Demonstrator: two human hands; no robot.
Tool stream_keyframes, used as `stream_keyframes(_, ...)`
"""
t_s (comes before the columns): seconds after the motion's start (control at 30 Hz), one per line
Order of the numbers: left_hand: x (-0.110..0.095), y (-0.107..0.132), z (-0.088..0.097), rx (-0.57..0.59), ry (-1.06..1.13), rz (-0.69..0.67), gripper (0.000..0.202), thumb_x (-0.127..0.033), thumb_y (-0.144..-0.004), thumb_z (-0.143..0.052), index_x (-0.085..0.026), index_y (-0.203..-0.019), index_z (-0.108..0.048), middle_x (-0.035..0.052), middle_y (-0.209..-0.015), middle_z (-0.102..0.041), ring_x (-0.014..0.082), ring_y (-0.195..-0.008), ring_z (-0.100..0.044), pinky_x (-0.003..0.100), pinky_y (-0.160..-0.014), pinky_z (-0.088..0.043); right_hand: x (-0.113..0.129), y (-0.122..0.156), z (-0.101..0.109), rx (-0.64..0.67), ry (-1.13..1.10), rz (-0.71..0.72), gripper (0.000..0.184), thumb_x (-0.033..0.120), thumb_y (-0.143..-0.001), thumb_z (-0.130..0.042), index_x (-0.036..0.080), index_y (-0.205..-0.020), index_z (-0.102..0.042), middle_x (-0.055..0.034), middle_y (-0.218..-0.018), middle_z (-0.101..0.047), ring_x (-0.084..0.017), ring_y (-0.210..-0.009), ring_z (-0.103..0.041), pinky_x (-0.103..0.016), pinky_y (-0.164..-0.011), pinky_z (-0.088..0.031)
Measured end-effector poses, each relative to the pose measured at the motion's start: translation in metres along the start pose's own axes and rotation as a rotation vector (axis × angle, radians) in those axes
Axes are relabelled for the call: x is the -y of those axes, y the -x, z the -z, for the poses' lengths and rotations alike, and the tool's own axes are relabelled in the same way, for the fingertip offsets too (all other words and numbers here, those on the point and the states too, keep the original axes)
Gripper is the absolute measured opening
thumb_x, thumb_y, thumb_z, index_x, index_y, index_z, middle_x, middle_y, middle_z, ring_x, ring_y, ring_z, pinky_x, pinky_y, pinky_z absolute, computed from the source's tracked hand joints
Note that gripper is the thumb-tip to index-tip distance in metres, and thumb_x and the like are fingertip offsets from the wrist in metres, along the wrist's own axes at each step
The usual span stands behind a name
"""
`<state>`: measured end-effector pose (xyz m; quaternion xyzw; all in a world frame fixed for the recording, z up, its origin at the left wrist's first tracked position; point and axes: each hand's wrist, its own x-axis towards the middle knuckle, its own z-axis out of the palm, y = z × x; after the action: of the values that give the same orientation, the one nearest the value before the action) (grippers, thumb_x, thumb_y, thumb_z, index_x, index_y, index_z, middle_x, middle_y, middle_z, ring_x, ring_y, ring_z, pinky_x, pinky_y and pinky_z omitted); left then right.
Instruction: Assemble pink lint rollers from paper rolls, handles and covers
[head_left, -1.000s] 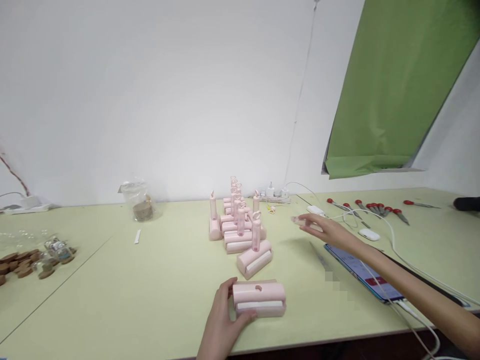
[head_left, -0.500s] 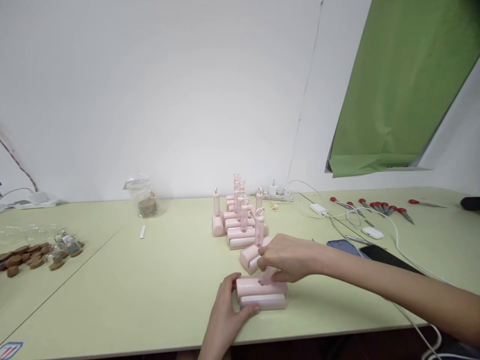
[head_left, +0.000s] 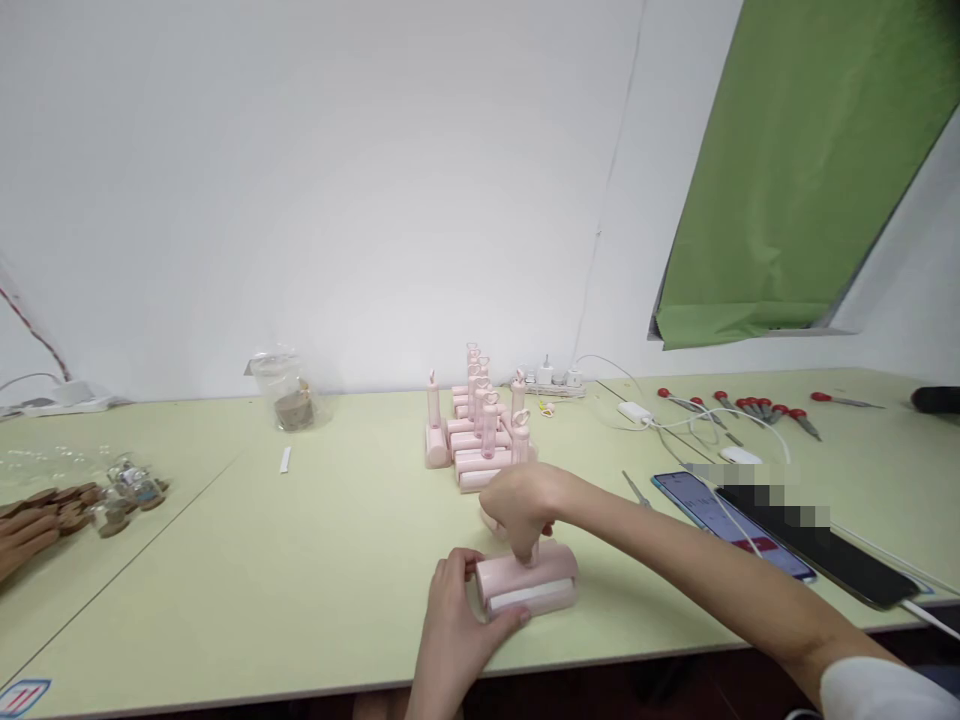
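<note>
My left hand (head_left: 450,625) grips the left end of a pink roller case (head_left: 538,584) lying on the pale green table (head_left: 300,590) near its front edge. My right hand (head_left: 525,505) is closed over the top of that case, fingers pinched round a small pink handle piece that it presses down into the case; most of the piece is hidden. Just behind stands a cluster of finished pink rollers (head_left: 480,440) with upright handles, several of them in rows.
Two phones (head_left: 731,520) with cables lie at the right, red-handled screwdrivers (head_left: 750,408) beyond them. A power strip (head_left: 547,385) sits by the wall. A plastic bag (head_left: 285,395), small jars and brown discs (head_left: 82,500) are at the left, where another person's fingers (head_left: 22,535) reach in.
My right hand came back from the far right with a small pink piece and now presses it onto the case my left hand holds. Someone's fingers appeared at the left edge.
</note>
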<state>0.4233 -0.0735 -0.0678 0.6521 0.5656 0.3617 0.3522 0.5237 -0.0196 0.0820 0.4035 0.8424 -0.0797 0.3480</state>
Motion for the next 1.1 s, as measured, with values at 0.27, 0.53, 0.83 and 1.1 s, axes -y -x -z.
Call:
stream_keyframes(0.27, -0.010, 0.026, -0.031, -0.234, -0.286, 0.020, 0.030, -0.036, -0.058, -0.063, -0.023, -0.070, -0.039, 0.0057, -0.075, -0.049, 0.0264, -0.080, -0.043, 0.040, -0.074, -0.033, 0.010, 0.008, -0.010, -0.034, 0.003, -0.029, 0.024, 0.023, -0.059, -0.062, 0.003, -0.071, -0.067, -0.0106, -0.063, -0.066, -0.020, -0.055, -0.059, -0.025, -0.043, -0.038)
stream_keyframes(0.53, -0.006, 0.016, -0.013, -0.071, -0.224, -0.049, 0.036, -0.036, -0.056, -0.065, -0.018, -0.083, -0.051, 0.0064, -0.085, -0.051, 0.0254, -0.086, -0.043, 0.034, -0.074, -0.033, 0.014, 0.009, -0.007, -0.055, 0.011, -0.095, 0.020, 0.021, -0.056, -0.066, 0.006, -0.069, -0.066, -0.0092, -0.062, -0.066, -0.021, -0.055, -0.060, -0.025, -0.046, -0.041)
stream_keyframes(0.83, -0.001, -0.020, 0.017, 0.244, -0.091, -0.156, 0.050, -0.032, -0.052, -0.071, -0.021, -0.098, -0.053, 0.0032, -0.097, -0.052, 0.0221, -0.094, -0.046, 0.031, -0.080, -0.037, 0.006, 0.008, -0.017, -0.173, 0.024, -0.125, 0.023, 0.019, -0.056, -0.061, 0.010, -0.076, -0.066, -0.0076, -0.069, -0.067, -0.023, -0.062, -0.061, -0.027, -0.048, -0.042)
stream_keyframes(1.1, -0.005, -0.060, 0.029, 0.630, 0.081, -0.300, 0.064, -0.028, -0.052, -0.073, -0.019, -0.111, -0.051, 0.0036, -0.108, -0.056, 0.0213, -0.098, -0.051, 0.030, -0.086, -0.038, -0.003, 0.016, -0.029, -0.305, 0.010, -0.126, 0.020, 0.019, -0.058, -0.060, 0.013, -0.076, -0.067, -0.0082, -0.072, -0.067, -0.023, -0.063, -0.061, -0.026, -0.048, -0.038)
